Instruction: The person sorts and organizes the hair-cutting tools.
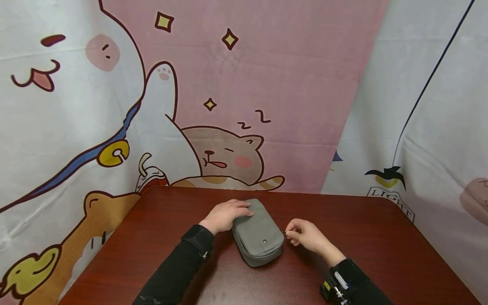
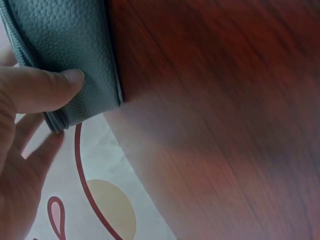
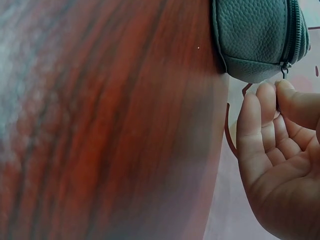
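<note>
A grey-green zippered pouch of pebbled leather-like material lies on the table, with a small round stud near its front end. My left hand holds its far left corner, fingers over the top. In the left wrist view the thumb presses the side of the pouch, and other fingers are partly hidden behind it. At the pouch's right side, my right hand pinches the zipper pull between thumb and forefinger. The right wrist view shows the closed zipper teeth running along the edge above the slider; the pouch's contents are hidden.
The reddish-brown wooden table extends around the pouch on all sides. Behind it hangs a cartoon-printed cloth in pink and white, which also continues at the left and right. Both forearms wear dark sleeves with devices strapped at the wrists.
</note>
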A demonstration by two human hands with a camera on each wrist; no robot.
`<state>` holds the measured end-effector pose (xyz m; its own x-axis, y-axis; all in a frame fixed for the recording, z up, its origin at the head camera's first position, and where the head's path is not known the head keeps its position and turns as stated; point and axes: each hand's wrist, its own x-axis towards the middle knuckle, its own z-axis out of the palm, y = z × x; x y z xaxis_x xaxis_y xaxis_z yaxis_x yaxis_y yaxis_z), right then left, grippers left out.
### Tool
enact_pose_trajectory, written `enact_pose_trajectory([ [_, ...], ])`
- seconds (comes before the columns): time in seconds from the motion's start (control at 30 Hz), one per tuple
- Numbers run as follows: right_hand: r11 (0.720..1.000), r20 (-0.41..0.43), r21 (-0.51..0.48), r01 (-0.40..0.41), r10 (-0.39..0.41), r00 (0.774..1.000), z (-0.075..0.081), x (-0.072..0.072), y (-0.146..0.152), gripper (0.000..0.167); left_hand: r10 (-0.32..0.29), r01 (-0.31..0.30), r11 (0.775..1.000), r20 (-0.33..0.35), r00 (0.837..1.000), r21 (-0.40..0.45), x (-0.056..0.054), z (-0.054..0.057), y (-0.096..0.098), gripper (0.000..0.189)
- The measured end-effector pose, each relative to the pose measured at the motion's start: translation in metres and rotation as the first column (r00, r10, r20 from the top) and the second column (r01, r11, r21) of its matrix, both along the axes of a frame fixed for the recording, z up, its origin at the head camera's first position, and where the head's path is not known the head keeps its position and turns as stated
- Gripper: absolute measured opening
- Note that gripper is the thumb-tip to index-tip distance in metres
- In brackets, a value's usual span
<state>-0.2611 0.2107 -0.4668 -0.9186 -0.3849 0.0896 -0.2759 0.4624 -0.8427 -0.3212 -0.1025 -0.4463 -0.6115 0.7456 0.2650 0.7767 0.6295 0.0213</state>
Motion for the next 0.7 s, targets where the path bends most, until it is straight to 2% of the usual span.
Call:
enact_pose_trajectory([
  [0.47, 0.999, -0.041, 0.029, 0.046, -0.045, 0.998, 0.0004, 0.0004, -0.0004, 0.005, 0.007, -0.007, 1.0, 0.057, 0.998, -0.002, -0.0005, -0.0019, -0.0011, 0.073],
  [0.7, 0.99, -0.064, 0.062, 0.13, -0.126, 0.99, 0.0028, -0.003, 0.004, 0.006, 0.032, -0.032, 0.999, 0.048, 0.998, -0.008, 0.0056, -0.002, 0.0003, 0.073],
])
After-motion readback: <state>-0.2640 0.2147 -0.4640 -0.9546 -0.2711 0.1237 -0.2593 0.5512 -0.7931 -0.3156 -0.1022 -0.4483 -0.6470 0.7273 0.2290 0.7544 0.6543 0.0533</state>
